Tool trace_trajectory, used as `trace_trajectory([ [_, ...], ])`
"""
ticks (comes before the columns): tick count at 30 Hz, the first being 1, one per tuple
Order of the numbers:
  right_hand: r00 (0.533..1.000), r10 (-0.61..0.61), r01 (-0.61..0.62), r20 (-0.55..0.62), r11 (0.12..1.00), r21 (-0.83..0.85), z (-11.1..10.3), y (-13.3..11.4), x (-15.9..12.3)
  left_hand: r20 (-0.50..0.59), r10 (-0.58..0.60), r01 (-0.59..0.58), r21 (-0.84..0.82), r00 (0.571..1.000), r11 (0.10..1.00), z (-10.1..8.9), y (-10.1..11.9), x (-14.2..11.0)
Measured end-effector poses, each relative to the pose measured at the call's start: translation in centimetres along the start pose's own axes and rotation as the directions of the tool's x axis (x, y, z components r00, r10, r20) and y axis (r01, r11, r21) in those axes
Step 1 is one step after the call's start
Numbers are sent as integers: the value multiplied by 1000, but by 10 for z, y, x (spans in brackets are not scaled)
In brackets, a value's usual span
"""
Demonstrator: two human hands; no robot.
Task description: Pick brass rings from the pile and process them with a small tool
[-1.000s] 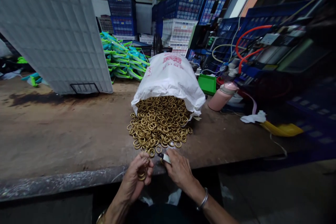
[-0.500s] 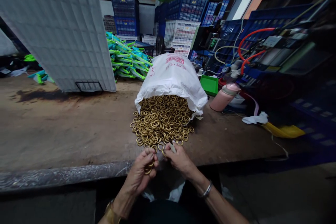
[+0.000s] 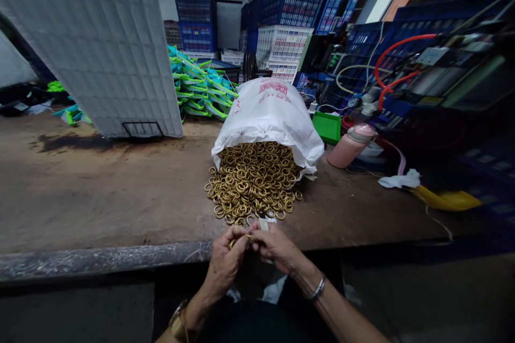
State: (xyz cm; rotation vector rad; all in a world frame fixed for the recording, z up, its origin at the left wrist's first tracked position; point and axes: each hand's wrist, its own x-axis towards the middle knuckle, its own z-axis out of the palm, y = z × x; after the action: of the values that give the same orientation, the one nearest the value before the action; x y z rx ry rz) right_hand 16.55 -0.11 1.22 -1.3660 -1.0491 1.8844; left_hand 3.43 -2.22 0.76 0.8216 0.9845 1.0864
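Note:
A white woven sack (image 3: 267, 110) lies on its side on the wooden table. From its mouth a heap of brass-coloured metal rings (image 3: 251, 179) spills toward the table's front edge. Just in front of the heap, my left hand (image 3: 226, 260) is closed around several rings, partly hidden by its fingers. My right hand (image 3: 278, 249) touches its fingertips and grips a slim tool (image 3: 264, 223) with a pale body and dark tip pointing at the heap; its kind is unclear. One brass ring (image 3: 250, 237) shows between the two hands' fingertips.
A tall white quilted panel (image 3: 108, 53) stands at the left, beside stacked green-and-blue items (image 3: 203, 88). To the right are a green tray (image 3: 326, 127), a pink bottle (image 3: 350, 147) and machinery with red hoses (image 3: 386, 59). Blue crates (image 3: 197, 10) fill the back.
My hands have come together at the fingertips, with a ring now between them. The right hand has drawn back slightly from the heap's edge. The view has shifted slightly.

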Motion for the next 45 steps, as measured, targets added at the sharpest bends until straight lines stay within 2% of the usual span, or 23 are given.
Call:
trace_trajectory([
  [3, 988, -133, 123, -77, 984, -132, 1, 2, 0, 11, 32, -32, -7, 999, 999, 1, 0, -1],
  [6, 934, -342, 286, -103, 890, -355, 1, 5, 2, -13, 83, -83, 44, 996, 996, 2, 2, 0],
  [8, 897, -427, 332, -115, 822, -462, 0, 7, 4, -24, 90, -88, 70, 996, 994, 1, 2, 0],
  [10, 881, -458, 338, -122, 787, -516, -2, 10, 7, -10, 29, -28, 78, 1000, 997, -1, 1, 2],
  [13, 876, -470, 350, -106, 772, -530, -4, 13, 10, 48, -121, 118, 71, 991, 990, -5, -3, 2],
  [15, 880, -465, 355, -97, 780, -515, -4, 14, 10, 89, -171, 167, 53, 981, 985, -6, -6, 2],
  [20, 915, -396, 334, -75, 849, -409, -3, 12, 10, 135, -182, 192, -62, 974, 979, -3, -8, -1],
  [23, 927, -363, 305, -93, 875, -375, -6, 13, 11, 132, -176, 185, -61, 976, 981, -2, -8, -2],
  [25, 907, -400, 305, -133, 840, -449, -8, 15, 11, 118, -171, 177, -42, 978, 983, -2, -9, -2],
  [27, 876, -463, 314, -133, 758, -572, -11, 18, 9, 99, -165, 169, -24, 981, 985, -2, -9, -1],
  [30, 861, -508, 331, -39, 617, -714, -12, 21, 5, 67, -164, 164, 5, 984, 986, -1, -6, -1],
  [32, 866, -501, 328, 8, 555, -764, -10, 21, 2, 45, -162, 162, 13, 986, 987, 1, -5, 0],
  [37, 887, -461, 284, 32, 489, -825, -5, 15, -4, 30, -126, 125, 37, 992, 992, 2, -6, 0],
  [42, 905, -419, 268, 68, 439, -858, -8, 13, -3, 47, -33, 27, 109, 998, 994, -3, -11, -3],
  [45, 916, -400, 173, -4, 406, -897, -16, 15, 2, 107, -54, 43, 104, 993, 994, -1, -6, -10],
])
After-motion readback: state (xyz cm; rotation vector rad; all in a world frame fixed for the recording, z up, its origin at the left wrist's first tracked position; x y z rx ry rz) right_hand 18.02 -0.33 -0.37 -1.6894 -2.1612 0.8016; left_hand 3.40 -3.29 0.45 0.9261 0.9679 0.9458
